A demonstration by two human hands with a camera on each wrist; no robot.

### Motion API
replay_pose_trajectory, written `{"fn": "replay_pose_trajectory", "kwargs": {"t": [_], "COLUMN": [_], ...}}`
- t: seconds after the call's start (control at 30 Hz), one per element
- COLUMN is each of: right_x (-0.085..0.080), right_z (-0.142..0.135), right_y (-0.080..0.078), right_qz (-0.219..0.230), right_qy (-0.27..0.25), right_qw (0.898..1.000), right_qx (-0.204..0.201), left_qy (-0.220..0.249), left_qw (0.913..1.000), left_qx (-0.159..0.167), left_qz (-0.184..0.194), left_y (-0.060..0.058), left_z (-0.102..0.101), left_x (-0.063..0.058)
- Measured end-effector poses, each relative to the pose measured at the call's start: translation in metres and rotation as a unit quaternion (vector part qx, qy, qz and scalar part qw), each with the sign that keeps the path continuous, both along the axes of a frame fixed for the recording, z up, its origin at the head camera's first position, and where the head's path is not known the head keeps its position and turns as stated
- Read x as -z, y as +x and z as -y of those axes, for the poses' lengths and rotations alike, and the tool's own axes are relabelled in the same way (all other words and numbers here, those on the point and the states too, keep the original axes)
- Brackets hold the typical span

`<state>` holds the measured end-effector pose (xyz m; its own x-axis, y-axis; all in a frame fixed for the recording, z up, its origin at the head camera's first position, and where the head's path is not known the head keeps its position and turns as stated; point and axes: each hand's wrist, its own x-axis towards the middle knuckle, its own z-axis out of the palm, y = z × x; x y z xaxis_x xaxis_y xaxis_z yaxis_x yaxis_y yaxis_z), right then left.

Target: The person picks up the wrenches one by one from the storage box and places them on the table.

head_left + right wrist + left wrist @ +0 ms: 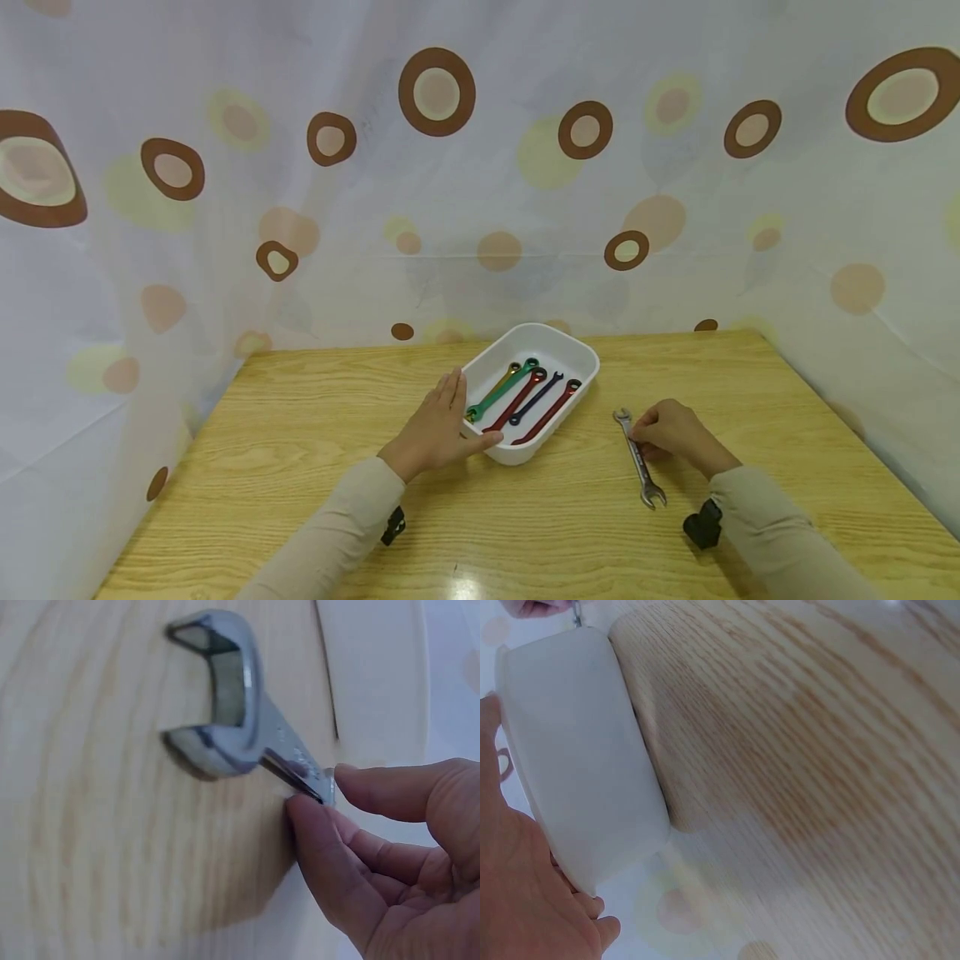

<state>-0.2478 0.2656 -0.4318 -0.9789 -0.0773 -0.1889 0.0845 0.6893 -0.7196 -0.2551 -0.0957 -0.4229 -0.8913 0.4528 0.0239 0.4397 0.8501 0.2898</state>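
My right hand pinches the shank of a silver double open-end wrench between thumb and fingers, just over the table. The right wrist view shows the open jaw of that wrench large and near. My left hand lies against the near left corner of a white plastic tray, fingers straight along its side and thumb over the near rim. In the tray are several coloured wrenches: a green wrench, a yellow one partly beneath it, two red wrenches, and a purple wrench.
The wooden table carries the tray toward its back middle. A white curtain with brown and pastel spots hangs behind the table and along both sides. Each wrist wears a black device.
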Motion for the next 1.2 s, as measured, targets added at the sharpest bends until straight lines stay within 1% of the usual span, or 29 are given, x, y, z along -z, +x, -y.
{"fn": "replay_pose_trajectory", "kwargs": {"t": [0.07, 0.17, 0.3, 0.43, 0.57, 0.67, 0.83, 0.97, 1.07, 1.2], "right_x": [-0.003, -0.010, -0.027, -0.043, -0.050, -0.050, -0.042, -0.033, -0.028, -0.024], "right_z": [-0.001, -0.002, 0.004, 0.017, 0.036, 0.052, 0.083, 0.106, 0.121, 0.134], "right_y": [-0.001, -0.001, -0.004, -0.010, -0.016, -0.022, -0.035, -0.046, -0.052, -0.060], "right_qz": [0.008, 0.007, -0.007, -0.024, -0.050, -0.075, -0.106, -0.110, -0.103, -0.094], "right_qy": [-0.011, -0.024, -0.059, -0.120, -0.168, -0.180, -0.173, -0.168, -0.169, -0.186], "right_qw": [1.000, 1.000, 0.997, 0.991, 0.981, 0.976, 0.973, 0.972, 0.972, 0.967], "right_qx": [-0.005, -0.019, -0.041, -0.062, -0.084, -0.101, -0.113, -0.119, -0.128, -0.147], "left_qy": [-0.002, -0.004, -0.004, 0.000, 0.006, 0.005, 0.003, 0.004, 0.003, 0.005], "left_qw": [1.0000, 1.0000, 1.0000, 1.0000, 1.0000, 1.0000, 1.0000, 1.0000, 1.0000, 0.9999], "left_qx": [-0.001, -0.001, -0.003, -0.002, 0.000, -0.003, -0.004, -0.002, 0.001, 0.008], "left_qz": [-0.001, 0.000, 0.000, -0.003, -0.002, 0.003, 0.005, 0.009, 0.004, -0.007], "left_y": [0.000, 0.000, 0.001, 0.001, 0.001, 0.002, 0.003, 0.003, 0.002, -0.001], "left_z": [0.000, 0.000, 0.001, 0.003, 0.003, 0.003, 0.004, 0.004, 0.005, 0.005], "left_x": [0.000, 0.001, 0.001, 0.000, -0.001, -0.001, 0.000, 0.000, 0.000, 0.003]}}
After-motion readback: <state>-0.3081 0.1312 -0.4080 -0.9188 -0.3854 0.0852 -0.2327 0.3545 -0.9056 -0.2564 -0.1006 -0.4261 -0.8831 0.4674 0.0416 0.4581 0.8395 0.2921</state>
